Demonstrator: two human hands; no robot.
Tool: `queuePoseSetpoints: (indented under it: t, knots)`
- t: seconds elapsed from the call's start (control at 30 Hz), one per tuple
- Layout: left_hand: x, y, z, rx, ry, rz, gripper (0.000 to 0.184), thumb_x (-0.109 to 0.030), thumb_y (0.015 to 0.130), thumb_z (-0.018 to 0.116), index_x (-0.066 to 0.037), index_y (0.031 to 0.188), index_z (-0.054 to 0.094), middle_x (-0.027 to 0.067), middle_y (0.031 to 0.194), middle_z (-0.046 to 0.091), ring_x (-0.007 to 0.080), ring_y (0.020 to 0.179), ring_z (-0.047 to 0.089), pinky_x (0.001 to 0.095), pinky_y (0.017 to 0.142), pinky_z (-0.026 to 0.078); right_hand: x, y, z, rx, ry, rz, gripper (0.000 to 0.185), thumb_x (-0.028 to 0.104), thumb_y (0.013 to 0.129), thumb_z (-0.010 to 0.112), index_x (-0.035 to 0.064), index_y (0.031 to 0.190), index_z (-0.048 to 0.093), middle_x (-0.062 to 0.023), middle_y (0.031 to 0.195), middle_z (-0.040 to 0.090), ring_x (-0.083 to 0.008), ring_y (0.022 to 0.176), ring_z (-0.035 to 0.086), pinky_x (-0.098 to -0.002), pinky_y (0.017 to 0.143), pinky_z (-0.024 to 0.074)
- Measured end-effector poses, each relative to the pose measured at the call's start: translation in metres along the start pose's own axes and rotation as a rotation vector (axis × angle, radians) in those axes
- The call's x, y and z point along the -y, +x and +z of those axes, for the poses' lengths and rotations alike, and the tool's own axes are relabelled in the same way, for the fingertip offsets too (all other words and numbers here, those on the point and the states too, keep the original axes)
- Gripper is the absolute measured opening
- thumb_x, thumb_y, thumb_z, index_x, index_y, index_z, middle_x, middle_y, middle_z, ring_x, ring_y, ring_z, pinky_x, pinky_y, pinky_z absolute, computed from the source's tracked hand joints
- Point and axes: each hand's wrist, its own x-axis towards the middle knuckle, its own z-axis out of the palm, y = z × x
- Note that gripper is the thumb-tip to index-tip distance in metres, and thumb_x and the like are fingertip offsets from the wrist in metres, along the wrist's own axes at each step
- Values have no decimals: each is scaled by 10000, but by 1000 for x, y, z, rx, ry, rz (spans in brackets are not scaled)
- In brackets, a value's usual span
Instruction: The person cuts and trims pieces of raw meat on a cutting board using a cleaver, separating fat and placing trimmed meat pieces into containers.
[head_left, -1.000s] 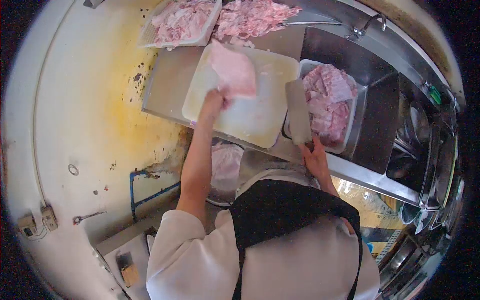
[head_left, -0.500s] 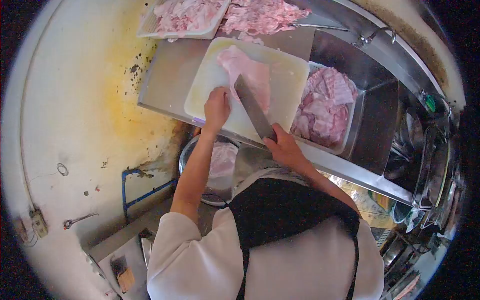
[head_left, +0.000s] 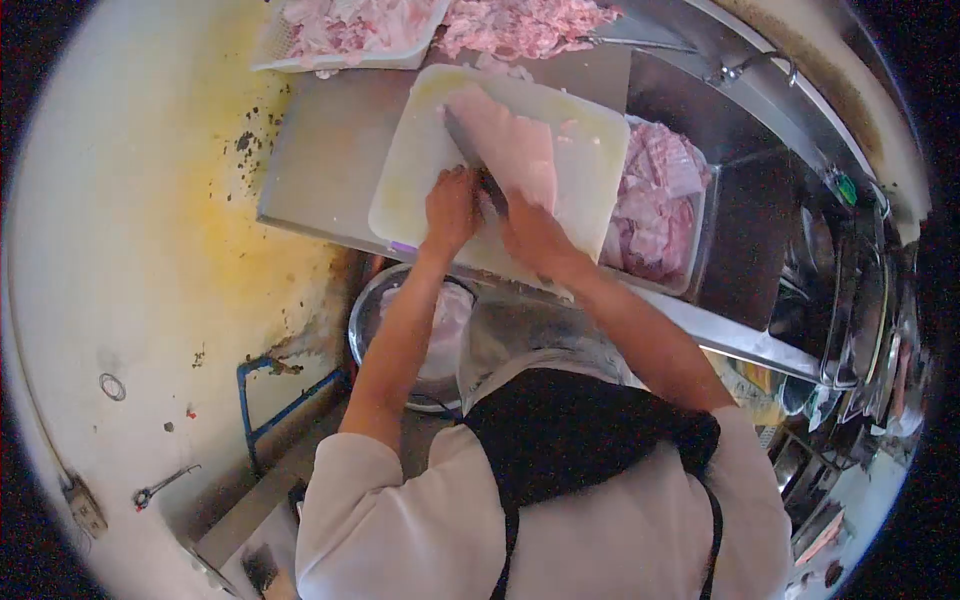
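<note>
The right hand [head_left: 533, 236] grips a knife [head_left: 465, 143] against the meat [head_left: 515, 145]; the left hand [head_left: 453, 208], curled, is beside it.

A bent blue pipe [head_left: 247, 415] and an outlet box [head_left: 86, 508] show against the yellow-stained wall [head_left: 150, 220].

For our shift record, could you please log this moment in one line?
right hand: holds knife | left hand: near knife | meat: on cutting board

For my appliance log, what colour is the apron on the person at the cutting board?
The apron is black; the head view shows it best.
</note>
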Motion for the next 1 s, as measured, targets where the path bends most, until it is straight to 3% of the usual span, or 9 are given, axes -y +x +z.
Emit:
queuePoseSetpoints:
  t: [0.17,0.43,0.5,0.57,0.63,0.7,0.77,0.9,1.0]
  knots:
    - [-2,4,-8,79,28,-10,186,-35,687,636,-96,859,602,112,917,615,355,912,586,457,718,526,16,23,-8,84,-5,187,310,169,924,511,-66,1106,423,-302,871,618,-513,853,598,-582,736,459]
    - [-5,1,-5,-134,-138,-265,121,-132,761,623,-60,858,615,141,897,617,346,866,602,485,738,493,2,-146,-71,395,-104,465,320,228,955,521,7,1164,424,-290,868,634,-505,861,610,-551,725,473]
    - [-8,1,-1,-104,-136,-171,124,-141,757,625,-51,840,609,154,897,608,355,862,597,484,735,484,-18,-190,-83,280,-112,265,306,224,954,534,23,1163,439,-258,832,624,-437,782,630,-504,716,487]
    - [-14,-9,14,85,-38,24,132,-138,735,635,-47,826,601,166,900,594,369,857,589,480,729,478,-9,-198,-119,361,67,414,320,278,947,542,9,1105,471,-271,944,615,-455,911,601,-524,804,469]
    - [-41,-28,11,55,-71,182,161,-133,684,660,-51,808,597,176,889,573,388,827,578,491,705,469,-18,-209,-136,363,143,462,335,302,942,555,-1,1068,490,-272,996,613,-461,972,587,-524,842,462]
    - [-68,-54,9,199,-136,123,196,-109,636,675,-60,809,599,180,873,559,399,780,567,506,684,461,-44,-225,-131,298,111,409,334,295,938,574,-8,1052,495,-262,986,618,-456,965,588,-503,829,465]
    - [-92,-74,6,290,-171,77,157,-85,646,666,-58,786,600,182,866,576,393,764,579,496,678,468,-56,-235,-125,226,174,528,335,281,936,585,-7,1077,492,-258,972,620,-460,943,589,-499,810,467]
    - [-89,-38,-17,498,-365,-126,98,-48,694,629,-43,790,617,182,835,621,367,758,613,450,683,493,-79,-243,-116,86,223,596,328,253,933,600,-5,1095,478,-257,928,629,-468,906,598,-501,772,468]
    - [-72,46,-81,241,-405,-185,106,-50,740,630,-42,844,645,131,765,651,237,745,642,377,675,499,-94,-246,-111,7,197,496,330,262,933,601,3,1089,466,-268,906,635,-487,894,604,-527,757,462]
